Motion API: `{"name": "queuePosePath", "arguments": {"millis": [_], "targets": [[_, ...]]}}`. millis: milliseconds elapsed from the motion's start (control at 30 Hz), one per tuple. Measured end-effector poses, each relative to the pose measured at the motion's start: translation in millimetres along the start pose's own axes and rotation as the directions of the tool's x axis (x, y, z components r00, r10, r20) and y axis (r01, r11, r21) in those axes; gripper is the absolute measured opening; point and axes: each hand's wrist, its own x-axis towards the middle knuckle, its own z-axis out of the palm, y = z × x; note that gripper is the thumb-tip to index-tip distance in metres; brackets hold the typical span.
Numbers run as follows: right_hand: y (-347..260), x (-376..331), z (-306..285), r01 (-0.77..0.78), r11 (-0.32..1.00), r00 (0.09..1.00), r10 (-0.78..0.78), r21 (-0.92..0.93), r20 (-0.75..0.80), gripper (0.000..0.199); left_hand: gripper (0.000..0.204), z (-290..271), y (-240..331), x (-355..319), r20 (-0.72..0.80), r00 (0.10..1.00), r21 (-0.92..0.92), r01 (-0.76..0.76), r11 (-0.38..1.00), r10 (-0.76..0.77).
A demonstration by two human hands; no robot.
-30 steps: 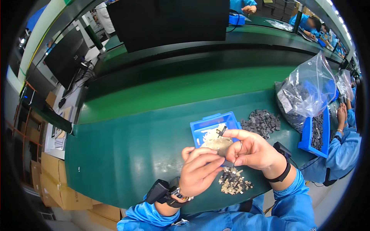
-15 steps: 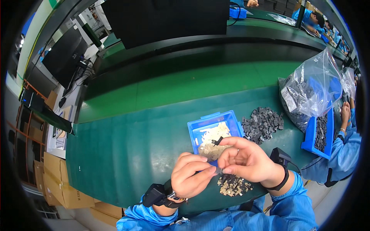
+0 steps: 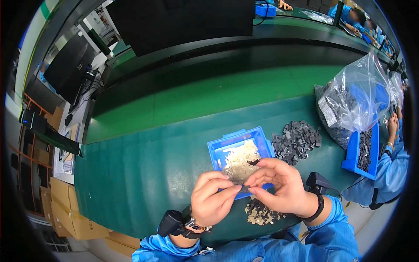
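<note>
now the two hands sit lower and nearer the body than they did a second ago, and the blue bin (image 3: 220, 148) that was partly behind them shows most of its pale contents; the view has also tipped, so more of the green counter (image 3: 131, 174) lies open to the left. the hands have closed in on each other, which suggests the small piece is being fitted or pressed together rather than picked out.

the left hand (image 3: 214, 201) comes up from the lower edge, watch strap on the wrist, knuckles bent, thumb and forefinger stretched rightward into a pinch. its grip is clenched on the small dark part (image 3: 244, 188), which hangs in the air just over the near rim of the bin, between the two hands.

the right hand (image 3: 279, 185) meets it from the other side, palm turned down and fingers curled, a dark band on its wrist. its grip is also closed on the same dark part, fingertips touching those of the left; a second dark bit (image 3: 252, 162) pokes out above its upper finger, though whether it is held or lies in the bin i cannot tell.

below the hands a small heap of mixed pale and dark pieces (image 3: 262, 214) lies on the counter. farther right are a pile of dark parts (image 3: 297, 139), a clear bag (image 3: 353, 100) and another person's blue sleeve (image 3: 388, 174).
</note>
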Motion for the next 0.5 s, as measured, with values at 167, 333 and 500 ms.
{"name": "queuePosePath", "arguments": {"millis": [167,333,500], "targets": [[-3.1,-1.9,1.8,-0.039,0.998,0.999,0.038,-0.05,-0.02,0.046,0.025,-2.1,-0.3,1.6,0.036,0.999,-0.024,0.01,1.0,-0.009],[-9.2,4.6,-3.6,0.093,0.955,0.996,-0.093,-0.282,0.016,0.02,0.024,-3.7,1.2,0.5,0.041,0.999,0.034,0.007,0.999,-0.008],[-16.6,6.3,-5.0,0.016,0.961,0.999,-0.004,-0.277,0.046,0.006,0.024,-4.4,3.2,1.1,0.001,1.0,0.066,0.006,0.998,-0.006]]}}
